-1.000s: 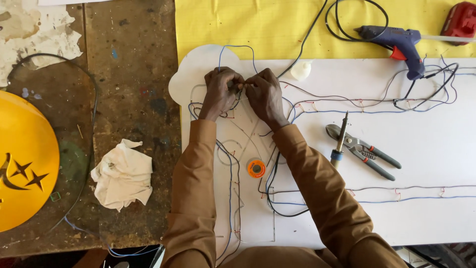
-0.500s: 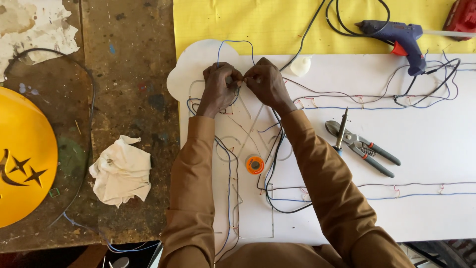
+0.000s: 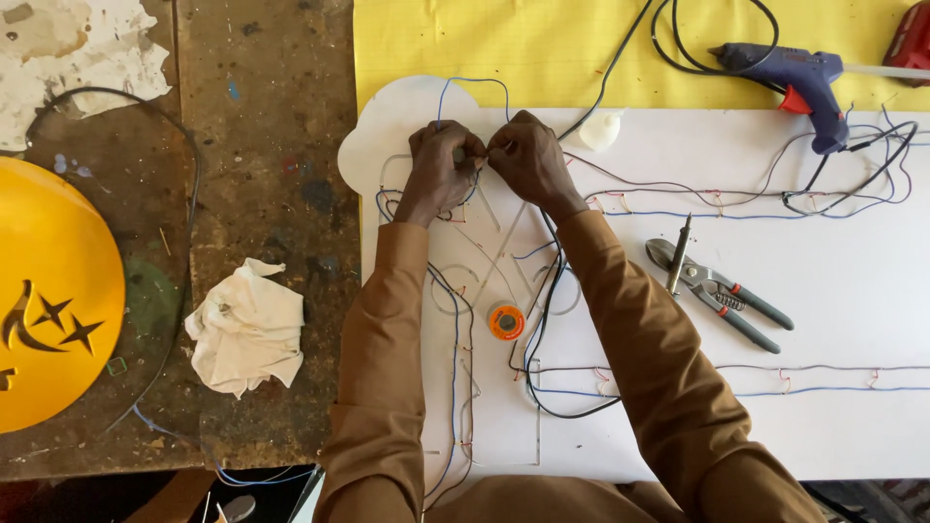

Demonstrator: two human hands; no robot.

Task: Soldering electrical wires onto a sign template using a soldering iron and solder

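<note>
My left hand (image 3: 438, 169) and my right hand (image 3: 528, 160) meet over the upper left part of a white board (image 3: 852, 291). Both pinch thin wires (image 3: 473, 87) between the fingertips, where a blue wire loops up over the board's rounded edge. More thin blue, red and grey wires run across the board under my brown sleeves. A small orange spool (image 3: 506, 322) lies on the board between my forearms. What exactly sits between my fingertips is too small to make out.
Pliers with dark handles (image 3: 722, 295) and a thin metal tool (image 3: 678, 255) lie on the board's right. A blue glue gun (image 3: 794, 77) rests on yellow sheet (image 3: 484, 44). A crumpled white cloth (image 3: 247, 324) and an orange disc with star cut-outs (image 3: 48, 291) sit on the worn wooden table.
Both hands stay pinched together on the wires at the same spot; the fingers have shifted only slightly. The view has drifted a little.
</note>
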